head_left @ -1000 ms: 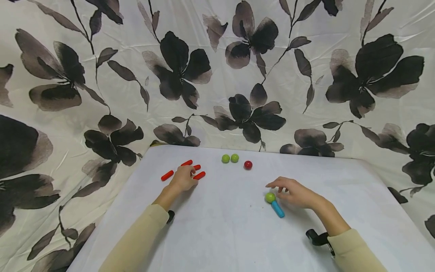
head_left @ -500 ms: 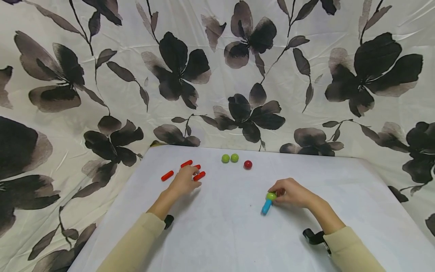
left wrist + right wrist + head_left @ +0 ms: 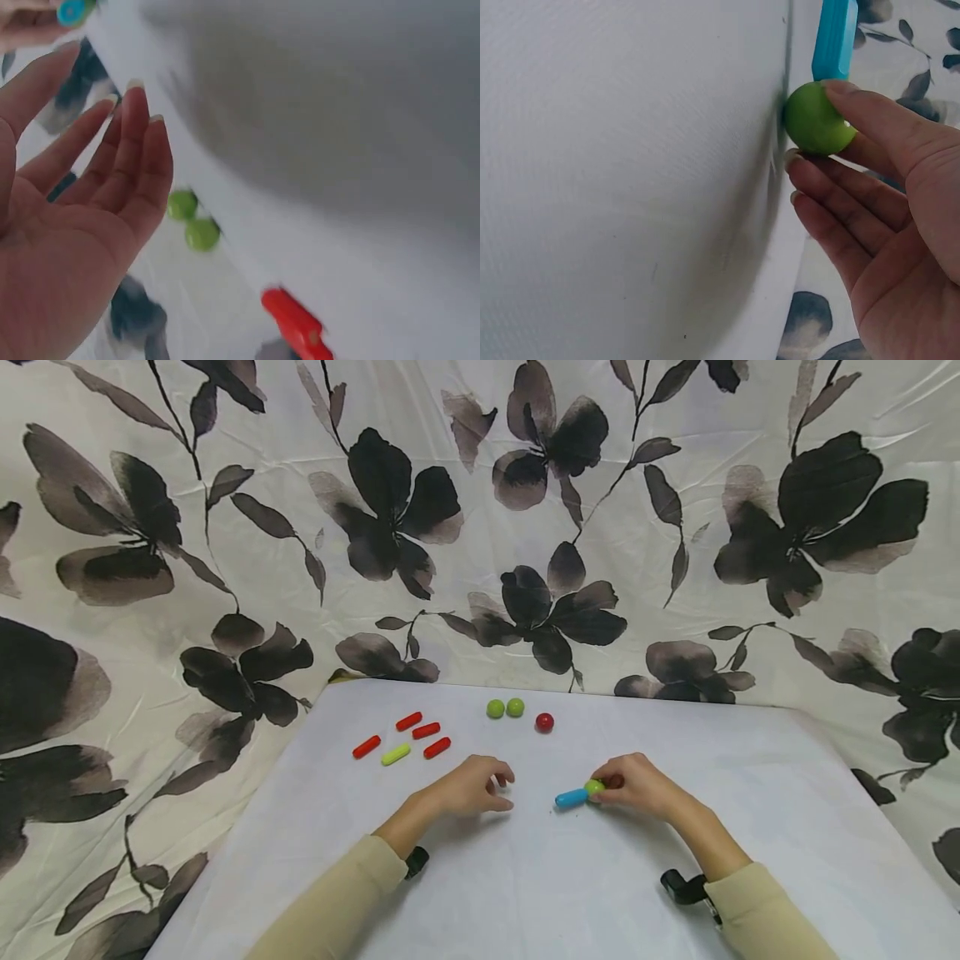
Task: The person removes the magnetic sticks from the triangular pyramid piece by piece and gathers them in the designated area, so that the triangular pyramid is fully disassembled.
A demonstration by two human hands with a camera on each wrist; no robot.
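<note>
My right hand (image 3: 637, 787) pinches a green ball (image 3: 594, 787) between thumb and fingers, low over the white table. A short blue stick (image 3: 572, 799) is joined to that ball and points left. In the right wrist view the thumb presses the ball (image 3: 810, 120) right where the blue stick (image 3: 835, 37) meets it. My left hand (image 3: 472, 787) holds nothing; its fingers are loosely bent and spread toward the blue stick, a short gap away. The left wrist view shows the bare palm (image 3: 67, 247), with the stick's hollow blue end (image 3: 71, 12) beyond the fingertips.
Several red sticks, one of them (image 3: 437, 747) nearest the left hand, lie at the back left around a yellow-green stick (image 3: 396, 754). Two green balls, one here (image 3: 496, 709), and a red ball (image 3: 544, 722) sit near the back edge. A floral cloth (image 3: 450, 643) hangs behind the table.
My left hand has left the red sticks and moved right, uncovering the yellow-green stick. My right hand has taken hold of the green ball and swung the blue stick round to point left.
</note>
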